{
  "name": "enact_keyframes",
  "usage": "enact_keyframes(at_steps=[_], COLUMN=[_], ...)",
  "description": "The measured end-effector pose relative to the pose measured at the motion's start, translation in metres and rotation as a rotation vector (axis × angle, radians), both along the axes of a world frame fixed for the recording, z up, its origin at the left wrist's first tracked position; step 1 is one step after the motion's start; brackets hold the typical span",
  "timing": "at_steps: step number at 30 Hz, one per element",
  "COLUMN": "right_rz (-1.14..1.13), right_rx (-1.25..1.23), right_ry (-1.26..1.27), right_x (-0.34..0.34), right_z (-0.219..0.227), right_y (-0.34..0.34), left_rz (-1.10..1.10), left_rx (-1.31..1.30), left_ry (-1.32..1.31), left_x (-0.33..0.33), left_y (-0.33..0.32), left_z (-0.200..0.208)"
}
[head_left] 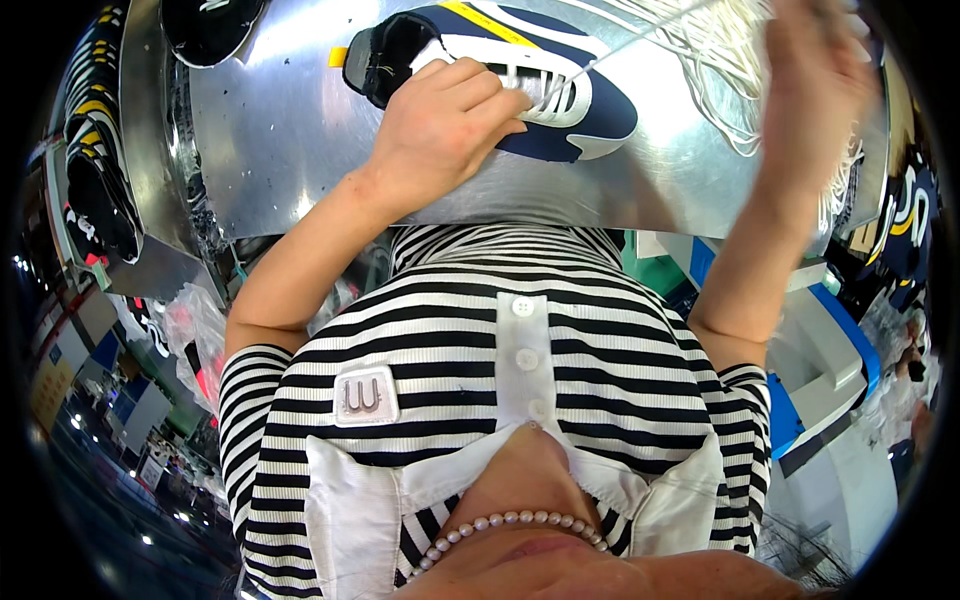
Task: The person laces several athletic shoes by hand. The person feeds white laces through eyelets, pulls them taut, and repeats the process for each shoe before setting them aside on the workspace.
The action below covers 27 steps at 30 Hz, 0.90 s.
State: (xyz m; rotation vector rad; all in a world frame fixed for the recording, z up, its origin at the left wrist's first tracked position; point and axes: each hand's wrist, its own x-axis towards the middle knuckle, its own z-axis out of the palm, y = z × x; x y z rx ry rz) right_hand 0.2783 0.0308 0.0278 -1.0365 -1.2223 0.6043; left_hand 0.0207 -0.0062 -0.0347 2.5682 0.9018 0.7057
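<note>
A navy shoe (605, 100) with white laces and yellow trim lies on its side on the metal table, its toe to the right. My left hand (445, 120) is over its tongue and lacing, fingers curled and closed on the shoe beside the eyelets. From there a white shoelace (635, 42) runs straight and taut up to the right, toward my raised right hand (815, 85). That hand is smeared by motion near the top edge; its fingertips are blurred, but the taut lace leads to them.
A pile of loose white laces (720, 75) lies on the metal table (270, 150), right of the shoe. Another dark shoe (210, 25) sits at the far left. Several shoe pieces (95, 150) are stacked beyond the left edge. A blue and white machine (815, 350) stands at lower right.
</note>
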Motion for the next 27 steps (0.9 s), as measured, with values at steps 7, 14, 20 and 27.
enact_keyframes(at_steps=[7,14,20,27], right_rz=[0.516,1.132,0.375,0.319], right_rx=[-0.61,-0.69,-0.426,-0.436], right_ry=[0.015,0.183,-0.109,-0.199], right_x=[-0.06,-0.059,-0.076,-0.082], right_z=[-0.064,-0.02,-0.076,-0.08], right_y=[-0.035,-0.04,-0.025,-0.035], left_rz=[0.471,0.53,0.586,0.54], left_rx=[-0.544,-0.563,-0.595,-0.367], left_ry=[0.085,-0.184,-0.223,-0.149], left_x=[-0.012,-0.005,-0.001,-0.001], left_y=[0.0,0.011,0.013,0.01], left_z=[0.023,0.008,0.007,-0.001])
